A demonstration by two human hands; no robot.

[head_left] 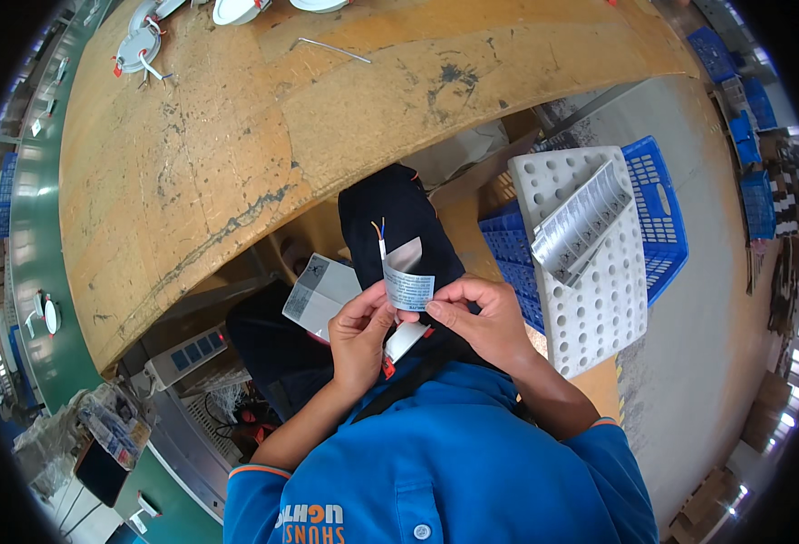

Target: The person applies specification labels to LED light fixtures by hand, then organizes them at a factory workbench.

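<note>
Over my lap, my left hand (360, 343) is closed round a white cable (382, 248) with bare coloured wire ends pointing up. My right hand (487, 317) pinches the lower right corner of a silvery printed label (408, 288), which curls up beside the cable. My left fingertips touch the label's lower edge too; whether it sticks to the cable I cannot tell. Below the hands shows part of a white lamp (406, 340) with red clips, mostly hidden. A white and grey printed sheet or box (319, 295) lies left of my left hand.
A worn wooden table (236, 163) curves ahead, with several round white lamps (138, 49) and a thin metal rod (333, 49) on it. At right, a sheet of silvery labels (582, 222) rests on a white foam board with holes (599, 317) over a blue plastic basket (667, 213).
</note>
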